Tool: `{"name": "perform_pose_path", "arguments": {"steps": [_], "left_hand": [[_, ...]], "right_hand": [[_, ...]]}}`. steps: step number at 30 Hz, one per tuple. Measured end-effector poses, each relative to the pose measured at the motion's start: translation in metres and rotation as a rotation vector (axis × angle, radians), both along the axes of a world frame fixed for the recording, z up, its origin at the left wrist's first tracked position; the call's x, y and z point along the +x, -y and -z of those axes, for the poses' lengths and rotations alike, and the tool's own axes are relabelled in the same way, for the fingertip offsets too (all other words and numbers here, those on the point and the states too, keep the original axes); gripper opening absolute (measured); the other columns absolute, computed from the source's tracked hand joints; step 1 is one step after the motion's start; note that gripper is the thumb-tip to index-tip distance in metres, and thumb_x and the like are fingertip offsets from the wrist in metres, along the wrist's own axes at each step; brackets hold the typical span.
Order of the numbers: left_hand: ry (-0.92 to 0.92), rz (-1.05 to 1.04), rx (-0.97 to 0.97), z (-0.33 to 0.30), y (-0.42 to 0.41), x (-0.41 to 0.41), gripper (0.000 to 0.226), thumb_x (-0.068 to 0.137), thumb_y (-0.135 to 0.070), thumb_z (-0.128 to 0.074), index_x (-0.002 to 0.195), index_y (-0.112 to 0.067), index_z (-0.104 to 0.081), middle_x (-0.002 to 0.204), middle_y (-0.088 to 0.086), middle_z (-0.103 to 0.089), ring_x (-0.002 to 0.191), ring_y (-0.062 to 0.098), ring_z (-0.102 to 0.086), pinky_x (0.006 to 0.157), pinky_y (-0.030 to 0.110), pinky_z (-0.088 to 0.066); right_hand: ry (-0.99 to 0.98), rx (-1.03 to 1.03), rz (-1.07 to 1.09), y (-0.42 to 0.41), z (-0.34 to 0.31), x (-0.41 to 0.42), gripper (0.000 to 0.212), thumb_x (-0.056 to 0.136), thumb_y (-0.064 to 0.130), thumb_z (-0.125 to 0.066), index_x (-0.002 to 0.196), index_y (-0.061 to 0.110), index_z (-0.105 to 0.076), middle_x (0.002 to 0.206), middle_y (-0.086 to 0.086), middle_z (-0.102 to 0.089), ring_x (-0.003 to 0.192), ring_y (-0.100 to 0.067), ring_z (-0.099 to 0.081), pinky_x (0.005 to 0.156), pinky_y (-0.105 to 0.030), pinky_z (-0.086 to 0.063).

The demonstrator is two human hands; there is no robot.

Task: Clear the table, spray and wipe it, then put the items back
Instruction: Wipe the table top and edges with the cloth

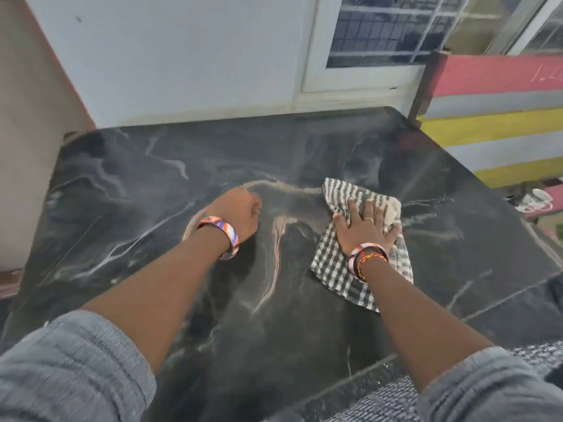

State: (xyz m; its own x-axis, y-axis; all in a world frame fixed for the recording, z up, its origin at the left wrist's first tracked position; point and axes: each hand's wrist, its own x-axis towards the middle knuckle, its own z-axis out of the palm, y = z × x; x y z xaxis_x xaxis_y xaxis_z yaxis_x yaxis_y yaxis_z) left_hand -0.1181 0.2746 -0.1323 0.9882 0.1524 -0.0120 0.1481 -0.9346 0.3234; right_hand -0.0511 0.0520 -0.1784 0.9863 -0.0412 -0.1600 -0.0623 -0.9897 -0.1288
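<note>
Checked cloth (359, 239) lies near the table's (152, 193) right edge, pressed flat by the right hand (365, 229), fingers spread. Left hand (240, 213) rests mid-table, fingers curled, holding nothing.

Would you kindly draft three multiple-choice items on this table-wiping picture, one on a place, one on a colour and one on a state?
1. Where on the table does the cloth lie?
A. right half
B. far left corner
C. hanging off the near edge

2. What colours is the cloth?
A. plain red
B. dark and white check
C. plain yellow

3. How does the right hand meet the cloth?
A. lifts it clear of the table
B. pinches one corner
C. lies flat on it with fingers spread

Key: 1 A, the cloth lies right of the left hand; 2 B, checks and stripes show; 3 C, the palm rests on the cloth against the marble.
</note>
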Motion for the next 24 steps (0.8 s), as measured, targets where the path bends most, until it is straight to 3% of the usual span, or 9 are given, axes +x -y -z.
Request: {"name": "perform_pose_path", "arguments": {"steps": [7, 12, 17, 24], "left_hand": [[0.039, -0.015, -0.093, 0.005, -0.021, 0.126, 0.03, 0.088, -0.013, -0.047, 0.114, -0.012, -0.062, 0.123, 0.012, -0.056, 0.111, 0.034, -0.056, 0.092, 0.042, -0.049], [0.069, -0.175, -0.111, 0.013, -0.073, 0.175, 0.03, 0.089, -0.015, -0.048, 0.116, -0.012, -0.061, 0.122, 0.013, -0.058, 0.113, 0.034, -0.054, 0.098, 0.043, -0.046], [0.114, -0.339, -0.121, 0.015, -0.127, 0.18, 0.032, 0.092, -0.017, -0.045, 0.122, -0.015, -0.058, 0.131, 0.01, -0.053, 0.119, 0.03, -0.05, 0.099, 0.039, -0.043], [0.148, -0.498, -0.116, 0.02, -0.195, 0.124, 0.031, 0.091, -0.015, -0.045, 0.119, -0.014, -0.059, 0.127, 0.01, -0.056, 0.116, 0.029, -0.053, 0.099, 0.038, -0.044]], "right_hand": [[-0.003, -0.004, 0.002, -0.04, -0.001, 0.129, 0.058, 0.094, 0.054, -0.015, 0.147, 0.036, -0.002, 0.159, 0.001, 0.006, 0.147, -0.022, 0.007, 0.113, -0.059, 0.007], [0.005, -0.013, -0.009, -0.088, 0.002, 0.21, 0.06, 0.094, 0.053, -0.014, 0.149, 0.032, -0.003, 0.159, -0.003, 0.005, 0.146, -0.026, 0.007, 0.113, -0.061, 0.005], [0.021, -0.017, -0.072, -0.145, 0.002, 0.254, 0.062, 0.094, 0.053, -0.016, 0.15, 0.028, -0.006, 0.159, -0.004, 0.003, 0.146, -0.03, 0.003, 0.113, -0.061, 0.004], [0.025, -0.022, -0.276, -0.237, 0.003, 0.227, 0.064, 0.094, 0.052, -0.015, 0.15, 0.023, -0.005, 0.159, -0.004, 0.003, 0.146, -0.03, 0.005, 0.114, -0.059, 0.007]]}}
